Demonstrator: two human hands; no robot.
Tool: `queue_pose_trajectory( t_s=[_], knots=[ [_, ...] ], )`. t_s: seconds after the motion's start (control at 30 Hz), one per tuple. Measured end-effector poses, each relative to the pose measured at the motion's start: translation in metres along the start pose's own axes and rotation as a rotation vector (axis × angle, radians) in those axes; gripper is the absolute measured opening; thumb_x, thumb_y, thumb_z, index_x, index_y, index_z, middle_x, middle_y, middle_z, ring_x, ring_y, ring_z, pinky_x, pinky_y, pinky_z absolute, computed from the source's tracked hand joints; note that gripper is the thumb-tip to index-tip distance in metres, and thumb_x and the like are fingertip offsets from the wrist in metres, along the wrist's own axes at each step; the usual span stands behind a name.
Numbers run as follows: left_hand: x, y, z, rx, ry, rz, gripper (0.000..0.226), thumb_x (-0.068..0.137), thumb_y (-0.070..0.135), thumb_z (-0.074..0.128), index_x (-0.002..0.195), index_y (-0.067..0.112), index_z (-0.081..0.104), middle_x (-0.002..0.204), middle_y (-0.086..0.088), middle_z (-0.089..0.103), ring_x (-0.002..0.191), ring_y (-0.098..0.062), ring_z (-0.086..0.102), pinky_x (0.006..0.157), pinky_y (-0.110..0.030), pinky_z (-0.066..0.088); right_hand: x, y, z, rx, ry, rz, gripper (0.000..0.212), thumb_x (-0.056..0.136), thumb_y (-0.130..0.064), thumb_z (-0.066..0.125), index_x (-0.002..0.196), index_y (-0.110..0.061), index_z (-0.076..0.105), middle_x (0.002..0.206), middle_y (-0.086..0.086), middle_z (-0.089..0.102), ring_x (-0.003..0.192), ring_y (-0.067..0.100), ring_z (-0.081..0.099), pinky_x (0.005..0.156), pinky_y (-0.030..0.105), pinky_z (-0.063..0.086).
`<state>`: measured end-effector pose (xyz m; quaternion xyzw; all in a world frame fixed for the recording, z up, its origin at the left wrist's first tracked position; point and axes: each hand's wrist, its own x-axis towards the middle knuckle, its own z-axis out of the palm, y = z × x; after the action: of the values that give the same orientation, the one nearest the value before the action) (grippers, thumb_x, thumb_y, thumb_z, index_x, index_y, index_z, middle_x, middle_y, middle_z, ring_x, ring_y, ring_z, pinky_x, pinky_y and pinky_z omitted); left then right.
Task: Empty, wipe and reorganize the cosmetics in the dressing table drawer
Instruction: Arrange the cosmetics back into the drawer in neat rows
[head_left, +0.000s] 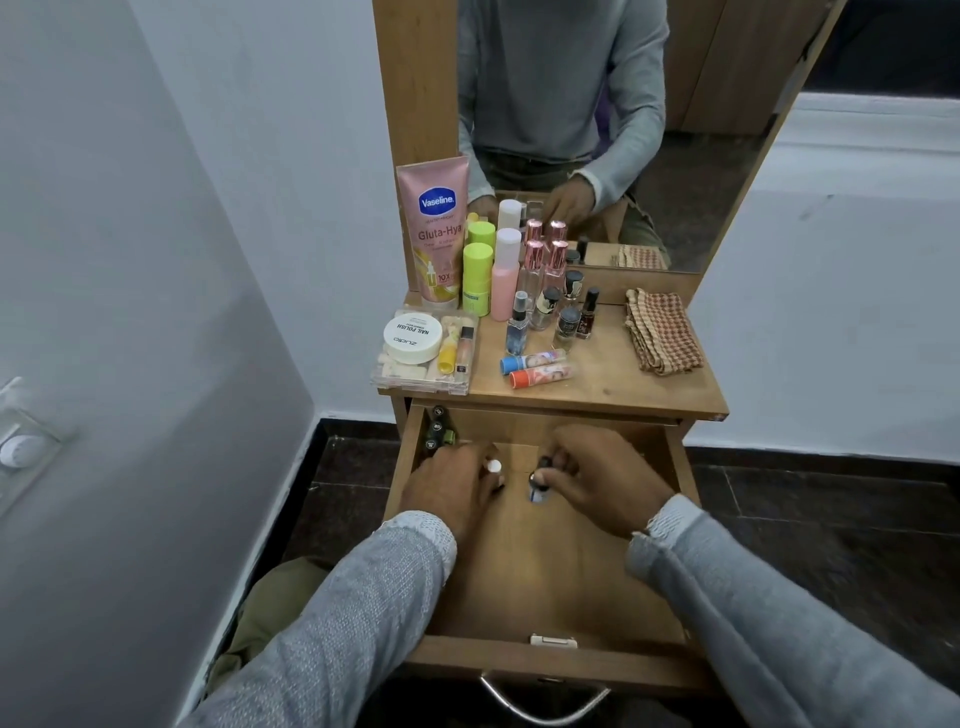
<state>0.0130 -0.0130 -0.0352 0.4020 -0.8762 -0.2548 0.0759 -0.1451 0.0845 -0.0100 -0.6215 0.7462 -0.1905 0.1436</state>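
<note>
**In the open drawer, both hands on small bottles**

In the drawer, pulled well out below the tabletop, both hands work near the back. The left hand is curled round a small item with a white cap; the cap shows between its fingers and faces up toward the camera, so the item seems to stand roughly upright, though its body is hidden. The right hand pinches a small dark-capped bottle at its top; the bottle's long axis runs nearly upright, cap uppermost, with the body tilted slightly toward the person. The two items sit just beside each other at the drawer's middle, each under its own hand.

A cluster of dark tubes lies in the back left corner, nearer the left hand. Whether these pieces are going in or coming out cannot be told. On the tabletop stand bottles, a pink lotion tube, a clear box and a folded checked cloth at the right.
</note>
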Motion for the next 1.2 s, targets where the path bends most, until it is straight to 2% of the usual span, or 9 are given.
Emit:
queue_pose_trajectory(
  t_s=[0.37, 0.57, 0.63, 0.73, 0.8, 0.87, 1.0, 1.1, 1.2],
  knots=[
    [-0.009, -0.010, -0.001, 0.000, -0.023, 0.135, 0.013, 0.091, 0.024, 0.057, 0.102, 0.026, 0.065, 0.108, 0.003, 0.065, 0.096, -0.018, 0.060, 0.084, -0.035, 0.051, 0.014, -0.001, 0.038, -0.027, -0.022, -0.028, 0.008, 0.087, -0.019, 0.062, 0.095, -0.016, 0.062, 0.088, -0.006, 0.052, 0.079, 0.011, 0.046, 0.069, 0.026, 0.035],
    [-0.008, -0.011, 0.001, -0.014, -0.028, 0.134, 0.017, 0.091, 0.028, 0.059, 0.107, 0.030, 0.061, 0.111, 0.005, 0.065, 0.098, -0.016, 0.061, 0.084, -0.037, 0.053, 0.015, -0.001, 0.029, -0.005, 0.012, -0.025, 0.030, 0.086, -0.029, 0.066, 0.113, -0.020, 0.060, 0.094, -0.007, 0.061, 0.083, 0.011, 0.057, 0.074, 0.031, 0.051],
    [-0.008, -0.013, 0.000, -0.007, -0.022, 0.137, 0.020, 0.090, 0.029, 0.060, 0.110, 0.030, 0.060, 0.110, 0.005, 0.065, 0.097, -0.016, 0.061, 0.084, -0.035, 0.053, 0.019, -0.001, 0.014, -0.026, 0.118, -0.041, 0.021, 0.087, -0.033, 0.062, 0.103, -0.020, 0.064, 0.086, -0.008, 0.062, 0.076, 0.009, 0.058, 0.071, 0.033, 0.054],
    [-0.007, -0.013, -0.003, 0.003, 0.023, 0.157, 0.021, 0.090, 0.035, 0.060, 0.110, 0.029, 0.061, 0.106, 0.006, 0.066, 0.093, -0.014, 0.061, 0.082, -0.033, 0.053, 0.031, 0.001, -0.020, 0.043, 0.467, -0.061, 0.013, 0.090, -0.024, 0.062, 0.089, -0.012, 0.068, 0.075, -0.002, 0.064, 0.065, 0.011, 0.058, 0.061, 0.026, 0.053],
    [-0.007, -0.010, -0.007, -0.001, 0.090, 0.175, 0.021, 0.091, 0.039, 0.058, 0.108, 0.028, 0.063, 0.100, 0.007, 0.067, 0.087, -0.012, 0.061, 0.079, -0.033, 0.054, 0.047, 0.008, -0.045, 0.082, 0.642, -0.017, 0.011, 0.090, -0.019, 0.063, 0.089, -0.010, 0.068, 0.076, -0.001, 0.064, 0.066, 0.012, 0.057, 0.062, 0.024, 0.051],
    [-0.005, -0.003, -0.014, -0.027, 0.148, 0.193, 0.019, 0.091, 0.039, 0.059, 0.105, 0.027, 0.064, 0.095, 0.009, 0.066, 0.085, -0.009, 0.060, 0.076, -0.030, 0.052, 0.067, 0.024, -0.062, 0.053, 0.710, 0.064, 0.010, 0.090, -0.018, 0.061, 0.092, -0.011, 0.067, 0.082, -0.001, 0.063, 0.072, 0.011, 0.054, 0.068, 0.027, 0.050],
    [0.001, 0.007, -0.029, -0.108, 0.227, 0.234, 0.015, 0.089, 0.034, 0.062, 0.103, 0.029, 0.066, 0.090, 0.017, 0.064, 0.082, -0.002, 0.059, 0.075, -0.024, 0.049, 0.096, 0.049, -0.074, -0.072, 0.629, 0.063, 0.022, 0.088, -0.014, 0.060, 0.108, -0.011, 0.065, 0.105, 0.005, 0.059, 0.090, 0.011, 0.050, 0.083, 0.028, 0.046],
    [0.005, 0.006, -0.036, -0.119, 0.243, 0.242, 0.014, 0.088, 0.034, 0.064, 0.101, 0.030, 0.067, 0.085, 0.017, 0.065, 0.078, 0.000, 0.059, 0.071, -0.020, 0.048, 0.109, 0.055, -0.071, -0.126, 0.515, 0.020, 0.032, 0.086, -0.008, 0.064, 0.118, -0.011, 0.064, 0.120, 0.008, 0.058, 0.104, 0.021, 0.056, 0.093, 0.033, 0.048],
    [0.003, 0.001, -0.038, -0.118, 0.246, 0.231, 0.013, 0.088, 0.034, 0.064, 0.100, 0.029, 0.067, 0.087, 0.014, 0.067, 0.077, 0.001, 0.059, 0.070, -0.022, 0.051, 0.116, 0.060, -0.067, -0.113, 0.487, 0.035, 0.030, 0.086, -0.009, 0.065, 0.115, -0.015, 0.064, 0.117, 0.007, 0.064, 0.105, 0.023, 0.059, 0.094, 0.041, 0.050]
  ],
)
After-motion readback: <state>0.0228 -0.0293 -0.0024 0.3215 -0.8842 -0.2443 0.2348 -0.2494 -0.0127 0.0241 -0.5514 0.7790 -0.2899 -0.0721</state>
